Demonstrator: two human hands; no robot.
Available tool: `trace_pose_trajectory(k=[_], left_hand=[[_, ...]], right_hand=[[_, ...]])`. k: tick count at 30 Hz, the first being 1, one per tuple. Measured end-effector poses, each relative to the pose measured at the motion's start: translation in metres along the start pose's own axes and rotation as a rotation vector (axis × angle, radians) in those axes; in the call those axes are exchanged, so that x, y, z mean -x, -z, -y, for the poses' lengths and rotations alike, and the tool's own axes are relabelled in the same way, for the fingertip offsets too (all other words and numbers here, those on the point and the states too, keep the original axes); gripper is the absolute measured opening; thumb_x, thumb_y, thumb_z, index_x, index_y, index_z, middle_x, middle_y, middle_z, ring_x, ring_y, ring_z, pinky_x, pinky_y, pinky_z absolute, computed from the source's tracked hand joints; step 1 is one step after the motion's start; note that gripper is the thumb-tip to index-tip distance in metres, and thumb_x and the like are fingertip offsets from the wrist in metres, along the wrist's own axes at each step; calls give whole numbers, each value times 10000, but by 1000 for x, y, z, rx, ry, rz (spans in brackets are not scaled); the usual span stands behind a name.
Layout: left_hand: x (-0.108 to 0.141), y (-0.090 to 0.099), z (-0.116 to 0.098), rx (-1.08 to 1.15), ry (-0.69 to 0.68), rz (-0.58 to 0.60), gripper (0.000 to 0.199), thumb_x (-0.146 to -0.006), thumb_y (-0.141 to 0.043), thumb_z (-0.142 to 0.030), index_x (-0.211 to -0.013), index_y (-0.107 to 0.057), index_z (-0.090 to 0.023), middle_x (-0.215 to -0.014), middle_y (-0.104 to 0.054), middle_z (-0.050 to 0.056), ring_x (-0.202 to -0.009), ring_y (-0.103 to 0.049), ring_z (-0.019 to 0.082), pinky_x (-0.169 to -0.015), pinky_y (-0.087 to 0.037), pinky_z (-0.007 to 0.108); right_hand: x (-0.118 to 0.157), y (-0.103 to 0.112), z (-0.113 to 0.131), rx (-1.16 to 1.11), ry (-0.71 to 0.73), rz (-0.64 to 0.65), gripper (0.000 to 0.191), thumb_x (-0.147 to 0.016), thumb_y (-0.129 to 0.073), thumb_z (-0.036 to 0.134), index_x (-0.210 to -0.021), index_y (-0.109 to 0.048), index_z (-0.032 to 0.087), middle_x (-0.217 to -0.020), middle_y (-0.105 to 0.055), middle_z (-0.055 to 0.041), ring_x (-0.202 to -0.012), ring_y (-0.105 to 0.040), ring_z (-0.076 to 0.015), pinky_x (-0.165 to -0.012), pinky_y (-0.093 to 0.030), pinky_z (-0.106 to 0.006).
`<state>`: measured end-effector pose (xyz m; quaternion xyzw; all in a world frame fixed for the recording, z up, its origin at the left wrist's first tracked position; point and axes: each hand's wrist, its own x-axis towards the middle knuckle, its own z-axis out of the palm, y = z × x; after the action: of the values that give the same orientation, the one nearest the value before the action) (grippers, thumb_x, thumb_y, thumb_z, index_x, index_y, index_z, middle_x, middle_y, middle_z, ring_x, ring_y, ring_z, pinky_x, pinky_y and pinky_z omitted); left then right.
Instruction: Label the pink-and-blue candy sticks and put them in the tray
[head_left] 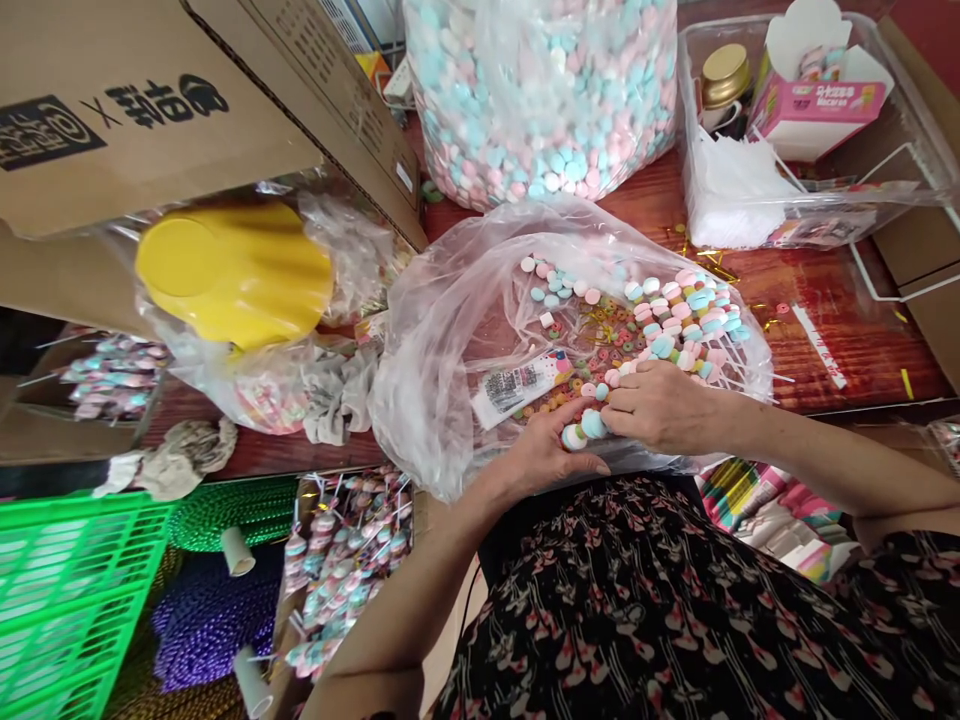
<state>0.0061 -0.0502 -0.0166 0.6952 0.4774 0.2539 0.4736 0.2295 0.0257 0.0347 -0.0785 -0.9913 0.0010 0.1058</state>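
My left hand [546, 452] is closed around the end of a short row of pastel candies [592, 424], blue and white with yellowish-green bits between. My right hand [654, 408] grips the other end of the row, its fingers bent over it. Whether a stick runs through the candies is hidden by the fingers. Both hands are over a spread clear plastic bag [427, 340]. On it lie loose candies [553, 285], small ring-shaped pieces [615, 345], a printed white packet [517, 390] and a pile of finished-looking candy skewers [686, 310] with white sticks.
A large bag of pastel candies [547, 120] stands behind. At the right back is a clear plastic bin [810, 210] with a pink box [821, 105]. Cardboard boxes [150, 90] and a yellow container [232, 270] stand left. A green crate [82, 590] sits below the table edge.
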Motion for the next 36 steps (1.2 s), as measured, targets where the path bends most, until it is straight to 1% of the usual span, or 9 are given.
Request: trace_pose_trajectory(k=[6,10,17,20,23,25,27,30,36], left_hand=[[-1,-5,0,-242,130,-18,1022,-648,-852,-510,-1503,-394,-188,-1224,-701,109,-1096,-661,325,-970,-507,437],[-5,-8,-4,-250,130,-23,1020,-648,-858,-479,-1509,-376,-224,-1350,-636,127,-1232,-601,349,-1062,-452,468],[-12,-12,-9,-130,96,2,1086,-637,-881,-398,-1540,-302,-231,-1291,-665,103,-1202,-615,318,-1064,-444,448],[-2,0,-13,-129,75,39,1194,-633,-868,-492,-1571,-191,-198,-1255,-667,123,-1135,-637,305,-1008,-474,429],[12,19,-15,-325,121,36,1293,-558,-884,-558,-1570,-182,-166,-1256,-646,165,-1126,-621,344,-993,-463,464],[20,28,-13,-482,176,21,1185,-566,-884,-527,-1533,-297,-175,-1322,-609,183,-1179,-587,369,-1011,-438,479],[24,32,-9,-554,238,33,865,-664,-836,-453,-1410,-485,-194,-1286,-639,149,-1147,-605,341,-972,-454,434],[24,29,-1,-495,287,41,374,-781,-733,-388,-1092,-669,-191,-985,-712,59,-905,-648,241,-806,-472,312],[19,26,-1,-74,303,170,306,-729,-754,-431,-838,-661,-160,-707,-597,-46,-666,-518,133,-631,-407,214]], right_hand=[[-7,1,4,-87,-82,228,121,-923,-528,149,-873,-637,164,-816,-692,-39,-677,-520,-145,-619,-209,-315],[-16,9,9,-113,-140,360,115,-930,-525,161,-907,-637,153,-881,-712,-60,-702,-562,-159,-613,-223,-312],[-15,0,10,-106,-130,288,117,-928,-526,186,-907,-634,147,-869,-707,-67,-707,-562,-158,-611,-202,-316],[-9,-4,8,-108,-133,216,104,-896,-535,160,-886,-639,159,-837,-699,-46,-667,-524,-142,-602,-174,-321],[-1,-7,6,-95,-170,87,142,-899,-505,138,-852,-636,161,-790,-680,-30,-648,-483,-127,-603,-177,-322],[3,-11,5,-69,-189,-15,175,-916,-481,140,-832,-632,162,-762,-664,-22,-641,-460,-123,-603,-184,-319],[4,-14,5,-28,-187,-112,177,-921,-483,151,-824,-630,166,-736,-646,-13,-637,-443,-125,-601,-189,-318],[3,-16,6,86,-154,-250,177,-930,-496,154,-822,-636,164,-700,-619,-5,-642,-437,-132,-608,-208,-319],[2,-7,5,246,55,-388,155,-955,-522,166,-881,-659,160,-729,-626,-2,-690,-452,-134,-646,-245,-320]])
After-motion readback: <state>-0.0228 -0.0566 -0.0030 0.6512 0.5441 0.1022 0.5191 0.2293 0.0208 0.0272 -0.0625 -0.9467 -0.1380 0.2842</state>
